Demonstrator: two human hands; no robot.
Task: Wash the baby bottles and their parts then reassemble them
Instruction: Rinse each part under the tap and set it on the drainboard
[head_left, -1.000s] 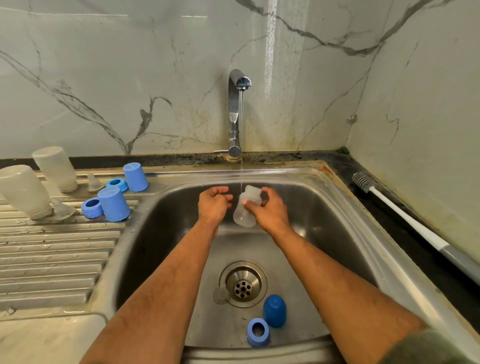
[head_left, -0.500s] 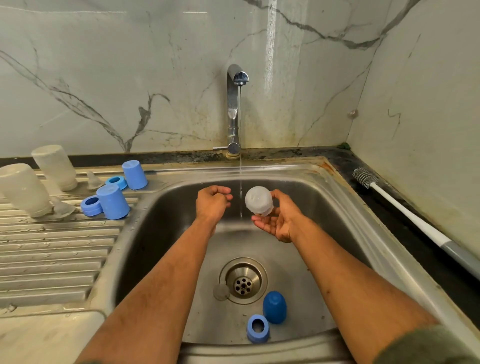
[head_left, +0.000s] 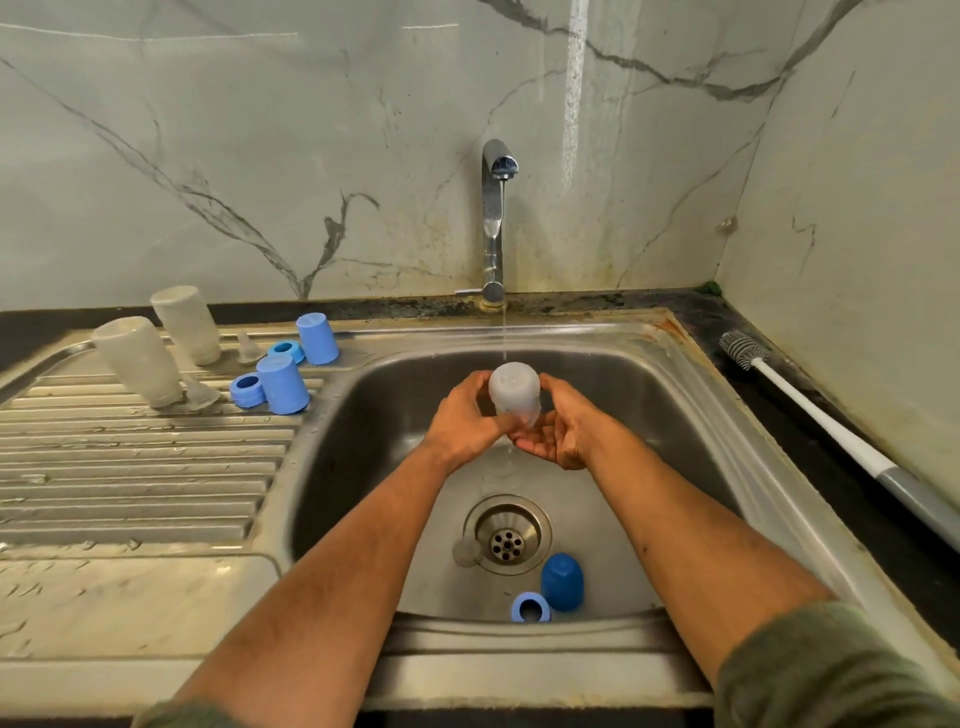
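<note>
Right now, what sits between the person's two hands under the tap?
In the head view, a clear baby bottle, held bottom up by the left hand and right hand.

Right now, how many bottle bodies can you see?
3. One bottle is held under the tap by both hands; two stand upside down on the drainboard, a nearer one and a farther one. None looks hidden.

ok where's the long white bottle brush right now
The long white bottle brush lies on the dark counter right of the steel sink, bristles toward the back corner.
</note>
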